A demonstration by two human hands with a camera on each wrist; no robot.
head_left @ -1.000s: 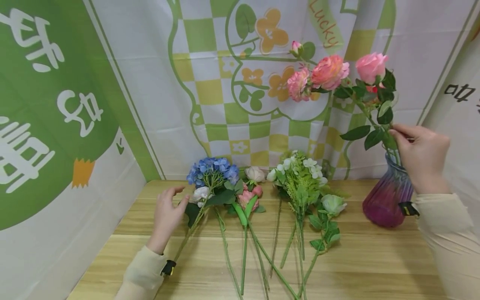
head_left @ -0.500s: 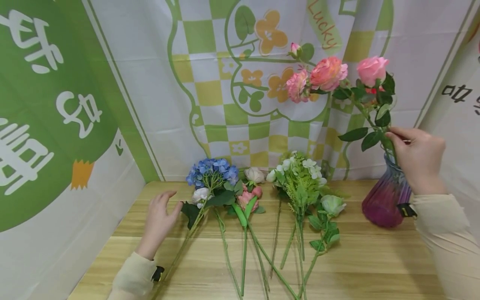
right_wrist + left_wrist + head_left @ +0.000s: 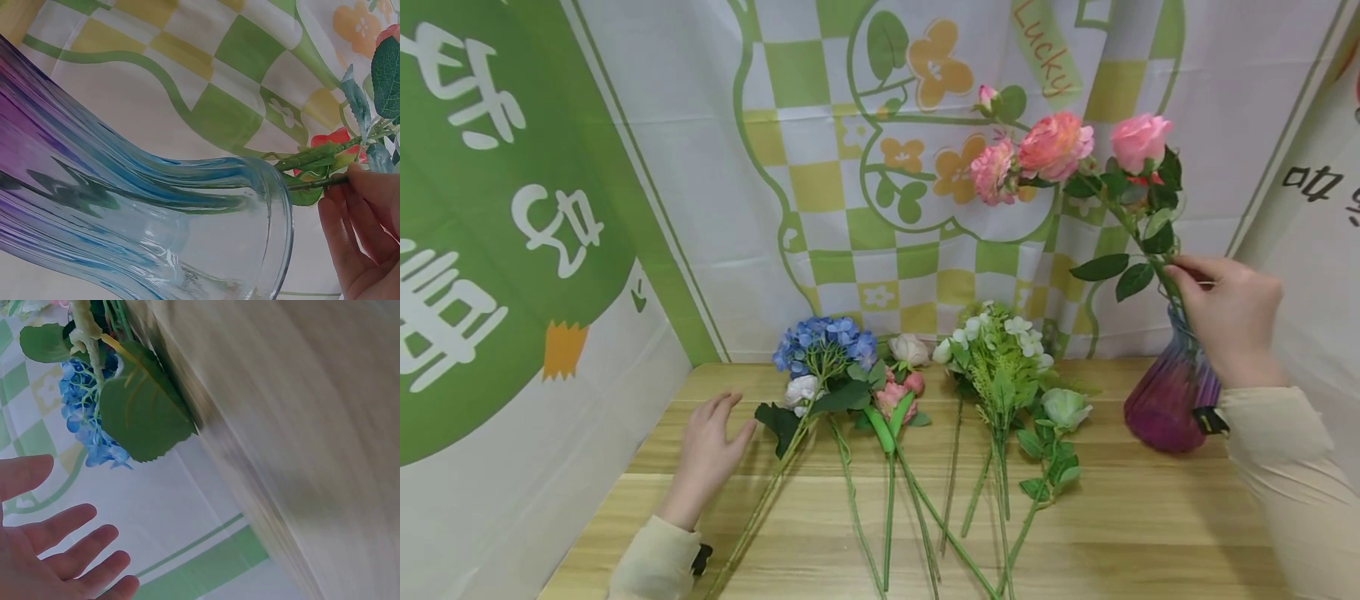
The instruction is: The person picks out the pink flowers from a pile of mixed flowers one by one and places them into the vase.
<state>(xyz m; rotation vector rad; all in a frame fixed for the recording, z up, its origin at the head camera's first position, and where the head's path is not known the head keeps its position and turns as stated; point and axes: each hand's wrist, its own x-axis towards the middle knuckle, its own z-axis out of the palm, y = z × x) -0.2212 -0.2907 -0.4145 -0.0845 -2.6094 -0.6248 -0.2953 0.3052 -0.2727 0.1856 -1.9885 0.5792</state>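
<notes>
My right hand (image 3: 1228, 317) pinches a green flower stem (image 3: 322, 182) just above the mouth of a glass vase (image 3: 1168, 400), blue at the neck and purple-red below. Stems run down inside the glass (image 3: 187, 187). Above the hand, coral-pink blooms (image 3: 1051, 148) lean left, beside an upright pink rose (image 3: 1140, 142); a red bloom (image 3: 325, 150) is partly hidden behind leaves. My left hand (image 3: 709, 454) holds nothing, its fingers spread, left of a blue hydrangea (image 3: 827, 343) lying on the table. A dark green leaf (image 3: 144, 403) of that flower is the thing closest to it.
On the wooden table (image 3: 1112, 525) lie a white bloom (image 3: 802, 390), a pink flower (image 3: 895, 396), a white-and-green bunch (image 3: 996, 358) and a pale green rose (image 3: 1066, 408), stems toward me. A patterned cloth (image 3: 700, 208) hangs behind.
My left hand has drawn away from the hydrangea, leftward and toward me. The right hand has shifted slightly left with the stem, and the pink blooms have moved a little with it.
</notes>
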